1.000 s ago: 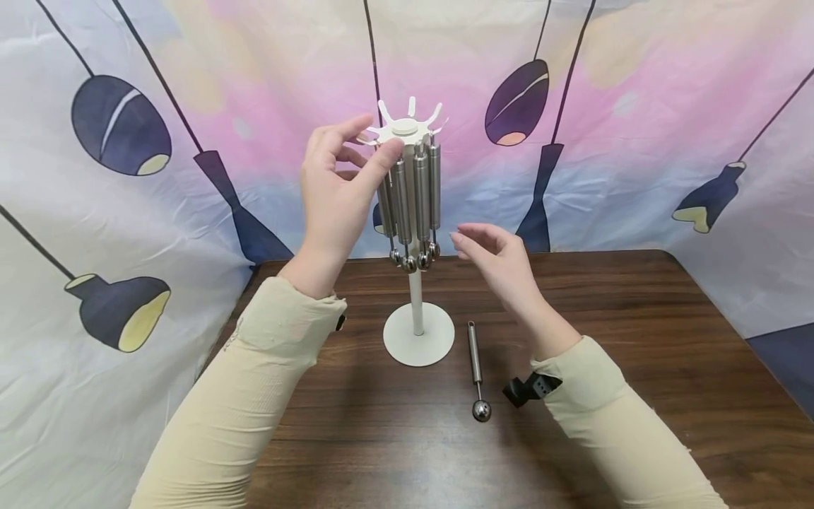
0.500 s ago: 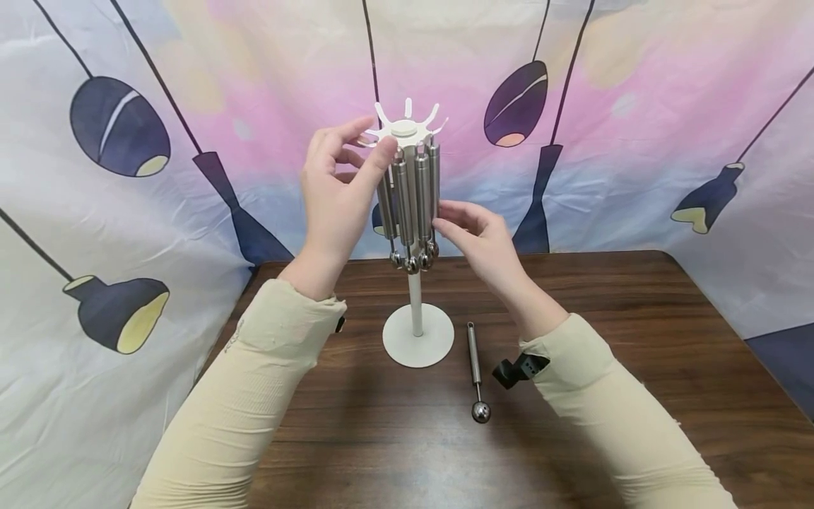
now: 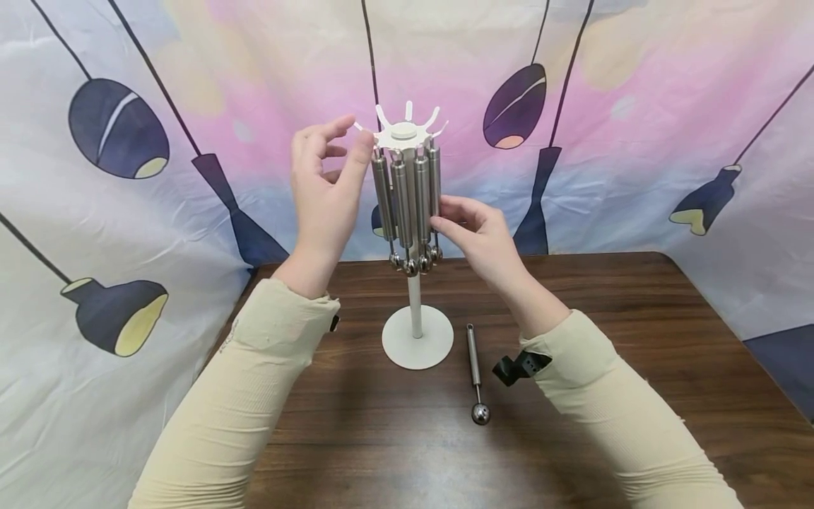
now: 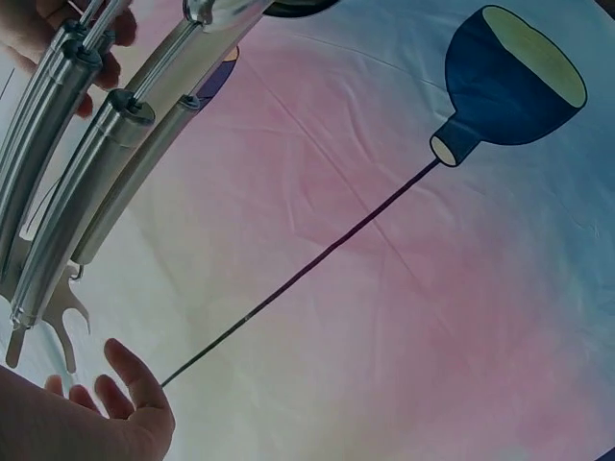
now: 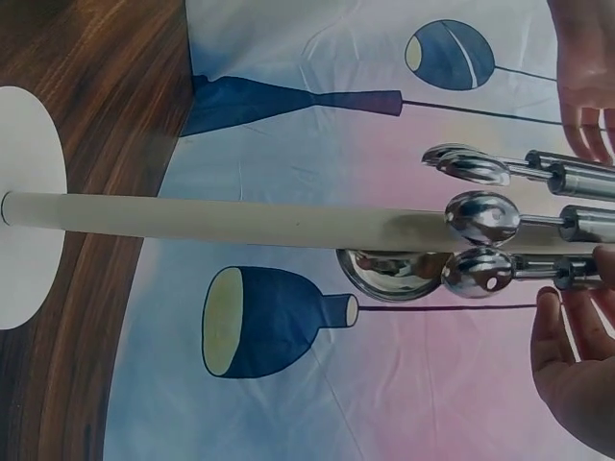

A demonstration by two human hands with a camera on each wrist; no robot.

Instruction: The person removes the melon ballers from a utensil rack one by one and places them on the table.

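A white stand point(image 3: 415, 283) bears several steel melon ballers point(image 3: 400, 201) on its ring of hooks point(image 3: 403, 134), scoops hanging downward. At the ring's left side is my left hand point(image 3: 324, 187), thumb and fingers apart around a hook tip. In the left wrist view this hand point(image 4: 130, 403) shows loosely bent fingers just off the hooks, holding nothing. My right hand point(image 3: 480, 230) pinches the rightmost hanging melon baller low on its handle; the right wrist view shows its thumb and fingers point(image 5: 553, 331) at the neck. Another melon baller point(image 3: 475, 371) lies on the table, right of the stand's base.
The stand's round white base point(image 3: 397, 350) rests on a dark wooden table point(image 3: 356, 438). Close behind the table hangs a cloth backdrop point(image 3: 439, 63) printed with lamps. A black wrist camera point(image 3: 521, 367) sits under the right sleeve.
My right hand has moved left from beside the stand onto the rightmost hanging melon baller. My left hand has drawn a little left from the hook ring, uncovering the leftmost handle.
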